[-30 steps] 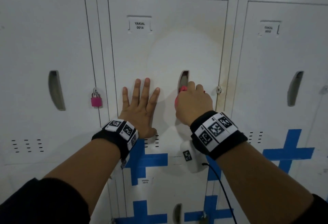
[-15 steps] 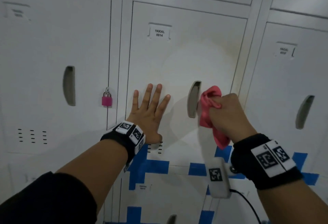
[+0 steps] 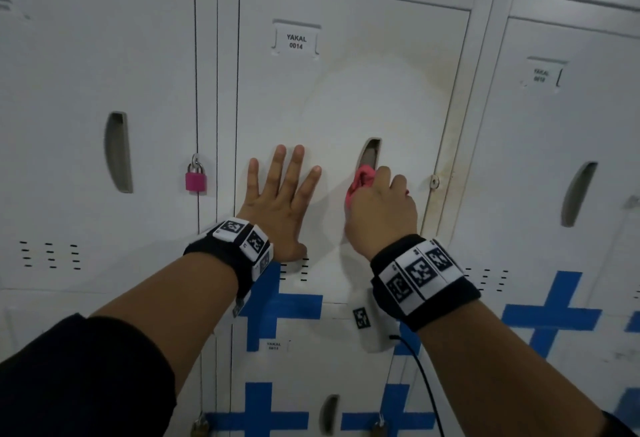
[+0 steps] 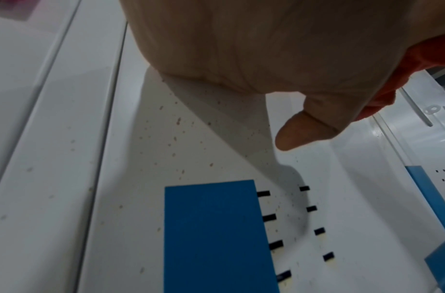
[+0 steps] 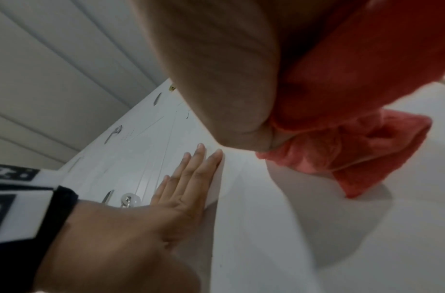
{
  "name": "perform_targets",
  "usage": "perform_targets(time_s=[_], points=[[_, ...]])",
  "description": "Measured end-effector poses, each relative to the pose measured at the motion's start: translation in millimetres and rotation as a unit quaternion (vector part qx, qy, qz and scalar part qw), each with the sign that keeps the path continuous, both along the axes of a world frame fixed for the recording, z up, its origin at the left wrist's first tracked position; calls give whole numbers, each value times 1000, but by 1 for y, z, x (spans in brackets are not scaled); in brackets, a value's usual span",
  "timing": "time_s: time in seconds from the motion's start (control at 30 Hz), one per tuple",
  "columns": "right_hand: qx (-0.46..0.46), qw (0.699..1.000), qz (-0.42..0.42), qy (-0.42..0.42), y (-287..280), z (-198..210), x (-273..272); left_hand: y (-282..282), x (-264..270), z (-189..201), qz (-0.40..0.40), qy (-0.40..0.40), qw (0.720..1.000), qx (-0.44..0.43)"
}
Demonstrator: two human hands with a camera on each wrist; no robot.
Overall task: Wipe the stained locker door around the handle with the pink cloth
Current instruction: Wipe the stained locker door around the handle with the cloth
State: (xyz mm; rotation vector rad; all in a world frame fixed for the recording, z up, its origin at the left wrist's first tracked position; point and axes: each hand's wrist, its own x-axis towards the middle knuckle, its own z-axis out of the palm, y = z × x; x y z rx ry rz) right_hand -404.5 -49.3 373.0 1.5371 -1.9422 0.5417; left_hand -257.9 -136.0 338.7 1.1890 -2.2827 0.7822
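Note:
The white locker door (image 3: pixel 339 97) labelled YAKAL 0014 has a yellowish stain ring round a paler patch and along its right edge. Its recessed handle slot (image 3: pixel 370 156) shows only at the top. My right hand (image 3: pixel 381 208) grips the bunched pink cloth (image 3: pixel 360 182) and presses it on the door over the slot's lower part. In the right wrist view the cloth (image 5: pixel 354 150) hangs out below the palm against the door. My left hand (image 3: pixel 280 201) lies flat on the door, fingers spread, left of the handle. The left wrist view shows brown specks on the door (image 4: pixel 181 123).
A pink padlock (image 3: pixel 196 178) hangs on the left neighbouring locker's hasp. Blue tape crosses (image 3: pixel 277 301) mark the lower doors. Vent slots (image 3: pixel 294 272) sit under my left palm. A small hasp (image 3: pixel 433 182) sticks out on the door's right edge. A black cable (image 3: pixel 426 388) dangles from my right wrist.
My right hand with the cloth swung out to the right of the handle, the cloth hanging free, and has come back onto the handle's lower part. My left hand stayed flat on the door.

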Motion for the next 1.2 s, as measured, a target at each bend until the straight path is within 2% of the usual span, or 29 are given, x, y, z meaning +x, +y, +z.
perform_targets(time_s=[0.23,0.4,0.47,0.53,0.67,0.73,0.83,0.97,1.1,1.2], points=[[18,997,9,75,0,13,-9,-1,1,1,2,-8,1000,-2],[10,990,104,90,3,9,-32,-5,2,-2,-3,10,1000,-11],[-1,986,154,57,3,4,-48,-4,1,-1,3,5,1000,-11],[-55,977,207,6,5,-1,-56,-4,0,0,4,1,1000,-7],[-226,914,289,-174,8,13,-51,-3,-1,-2,0,3,1000,-1],[-271,902,271,-199,0,26,-49,-1,0,-2,-1,5,1000,-7],[-266,933,210,-123,-16,30,-44,-3,-1,-3,1,4,1000,-10],[-239,943,229,-32,-23,15,-34,-4,-1,-6,-7,15,999,-29],[-158,961,214,76,-15,-17,-33,-4,-2,-6,-11,22,999,-45],[-103,970,192,105,-6,-44,-41,-4,0,-4,-11,15,999,-39]])
